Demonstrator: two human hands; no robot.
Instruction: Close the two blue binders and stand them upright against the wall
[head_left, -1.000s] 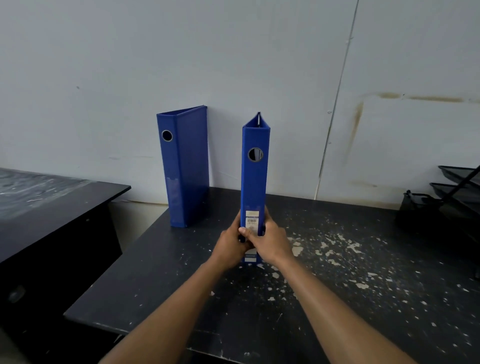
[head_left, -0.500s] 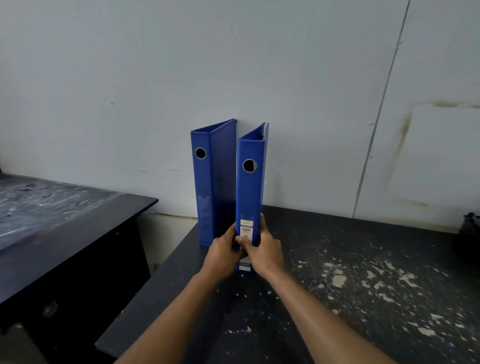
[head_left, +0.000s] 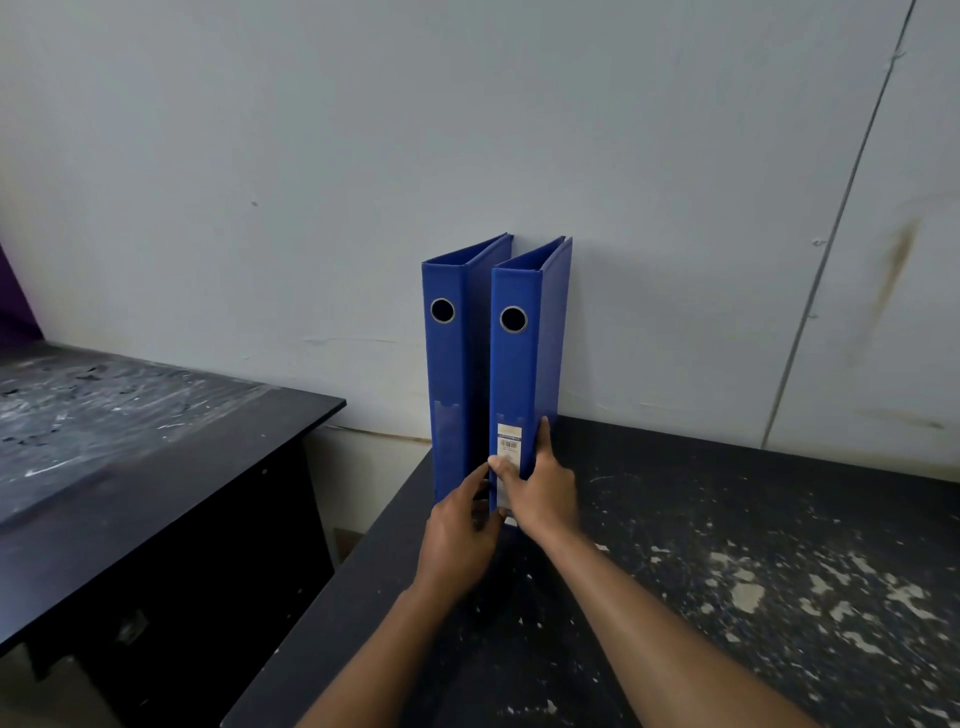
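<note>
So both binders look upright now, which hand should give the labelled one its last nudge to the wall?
Right hand, probably. It wraps the labelled binder, thumb on the spine and fingers along the free side. The left hand sits low by the gap next to the other binder, with little room.

Two blue binders, both closed, both standing up straight. Side by side, touching or almost touching, backs against the wall (head_left: 363, 156). Left binder (head_left: 448, 374): blue spine facing out, round hole with a silver ring near the top, clear pocket low down. Right binder (head_left: 519, 374): same blue, same round hole, a bit nearer, with a white sticker and barcode low on the spine. Both at the back left corner of the dark, paint-chipped table (head_left: 727, 519).
</note>
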